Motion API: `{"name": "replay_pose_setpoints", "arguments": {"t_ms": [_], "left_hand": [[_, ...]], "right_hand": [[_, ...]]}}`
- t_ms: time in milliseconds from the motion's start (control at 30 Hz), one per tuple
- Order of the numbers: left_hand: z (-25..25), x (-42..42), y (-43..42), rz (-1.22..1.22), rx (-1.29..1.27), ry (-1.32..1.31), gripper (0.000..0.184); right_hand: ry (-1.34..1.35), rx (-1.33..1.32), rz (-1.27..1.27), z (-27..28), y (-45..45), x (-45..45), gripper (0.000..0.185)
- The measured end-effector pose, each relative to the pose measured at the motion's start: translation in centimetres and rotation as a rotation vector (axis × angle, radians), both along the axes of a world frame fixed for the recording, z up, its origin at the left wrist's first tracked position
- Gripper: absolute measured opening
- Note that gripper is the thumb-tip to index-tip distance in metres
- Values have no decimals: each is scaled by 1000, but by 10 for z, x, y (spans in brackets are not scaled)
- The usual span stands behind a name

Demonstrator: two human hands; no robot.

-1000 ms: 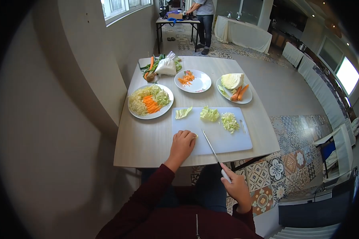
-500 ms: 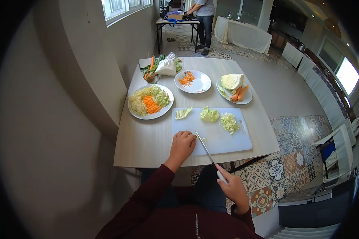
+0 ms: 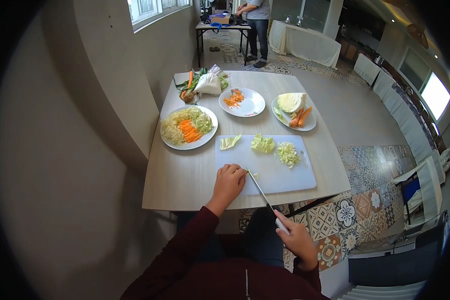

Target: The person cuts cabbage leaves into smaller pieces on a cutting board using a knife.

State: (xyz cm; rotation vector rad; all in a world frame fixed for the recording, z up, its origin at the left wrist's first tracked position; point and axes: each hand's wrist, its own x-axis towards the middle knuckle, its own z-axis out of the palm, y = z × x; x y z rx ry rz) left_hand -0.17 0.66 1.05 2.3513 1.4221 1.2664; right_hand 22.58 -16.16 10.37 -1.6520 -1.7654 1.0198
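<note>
My right hand (image 3: 299, 242) grips the white handle of a kitchen knife (image 3: 259, 188), its blade slanting up and left over the cutting board (image 3: 280, 181). The tip lies beside the fingers of my left hand (image 3: 230, 181), which are curled and pressed down on the board's left part. Under them is a piece of cabbage, mostly hidden, and a small cut bit (image 3: 256, 175) lies by the blade. Along the board's far side are a cabbage leaf piece (image 3: 230, 142), a clump of leaves (image 3: 263, 143) and a heap of chopped cabbage (image 3: 288, 154).
Beyond the board stand a plate of shredded vegetables (image 3: 189, 128), a plate (image 3: 252, 106) with carrot scraps, and a plate with a cabbage chunk (image 3: 291, 102) and carrots. A white bag (image 3: 208, 85) sits among vegetables at the back. A person (image 3: 257, 30) stands at a far table.
My right hand and the knife have shifted slightly right and down, toward me. My left hand stays nearly in place. The person far away has shifted their feet a little.
</note>
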Motion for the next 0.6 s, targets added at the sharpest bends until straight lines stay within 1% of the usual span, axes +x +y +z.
{"name": "replay_pose_setpoints", "arguments": {"t_ms": [133, 233, 333, 433, 533, 600], "left_hand": [[0, 0, 0, 1, 1, 1, 10], [-1, 0, 1, -1, -11, 8, 11], [-2, 0, 0, -4, -23, 11, 12], [-2, -1, 1, -3, -18, 5, 13], [-2, 0, 1, -3, -13, 3, 13], [-1, 0, 1, -1, -11, 10, 13]], "right_hand": [[-15, -82, -6, 11, 2, -2, 56], [-12, -26, 2, -3, 5, -3, 55], [-44, -39, -1, -7, 14, -9, 57], [1, 55, 4, -21, 22, -13, 56], [-9, -1, -6, -16, 29, -20, 56], [-16, 40, 1, -22, 31, -21, 57]]}}
